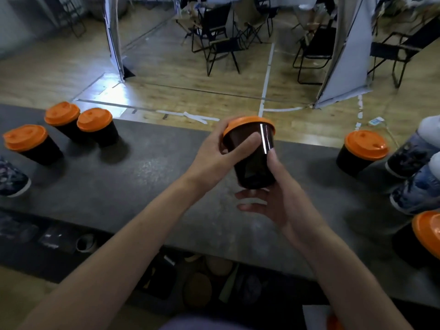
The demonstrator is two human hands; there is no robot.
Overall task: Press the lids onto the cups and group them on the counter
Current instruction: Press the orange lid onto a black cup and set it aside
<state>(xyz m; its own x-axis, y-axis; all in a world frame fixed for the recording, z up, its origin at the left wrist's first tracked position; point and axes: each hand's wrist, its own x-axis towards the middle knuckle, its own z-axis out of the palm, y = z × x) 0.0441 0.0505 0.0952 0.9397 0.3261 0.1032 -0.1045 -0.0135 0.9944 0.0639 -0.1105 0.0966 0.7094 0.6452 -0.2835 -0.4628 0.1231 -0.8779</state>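
Note:
A dark cup (253,163) with an orange lid (247,125) hangs above the middle of the grey counter (154,177). My left hand (219,151) grips its upper part, thumb across the wall and fingers at the lid's rim. My right hand (273,198) holds the lower part from the right, with its thumb up the side and its fingers stretched under the base. Three lidded dark cups stand grouped at the far left: (31,145), (65,121), (98,127). Another lidded cup (362,152) stands at the right, and one more (421,239) sits at the right edge.
Patterned blue-grey cups (414,158) lie stacked on their sides at the right, and another one (12,179) lies at the left edge. Beyond the counter's far edge are a wooden floor and folding chairs (221,44). Shelves with dark items sit below the near edge.

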